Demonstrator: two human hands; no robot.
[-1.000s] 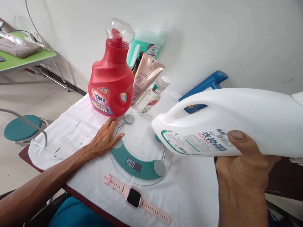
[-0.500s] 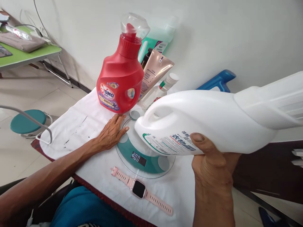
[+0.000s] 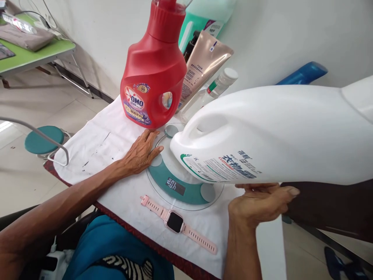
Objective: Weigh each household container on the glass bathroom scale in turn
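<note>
A large white laundry detergent bottle [image 3: 276,132] with a green-edged label rests its base on the round glass scale [image 3: 180,196], whose small display is lit. My right hand [image 3: 262,204] is just under the bottle's near side, thumb stretched away from it and fingers partly hidden; whether it touches the bottle I cannot tell. Flat at the scale's left edge lies my left hand [image 3: 142,153], fingers spread. Behind it stands a red OMO detergent bottle [image 3: 154,74]. A pink-strapped watch [image 3: 175,221] lies in front of the scale.
Behind the scale are a rose-gold tube [image 3: 204,66], a clear bottle with a white cap [image 3: 224,79], a green-liquid jug [image 3: 212,19] and a blue bottle [image 3: 305,74] by the wall. A grey cable [image 3: 37,134] arches over the table's left corner; a teal stool [image 3: 43,139] stands beyond.
My right hand has let go of the white bottle and turned, its thumb coming off the label. The scale's display digits have changed. The view has moved closer.
</note>
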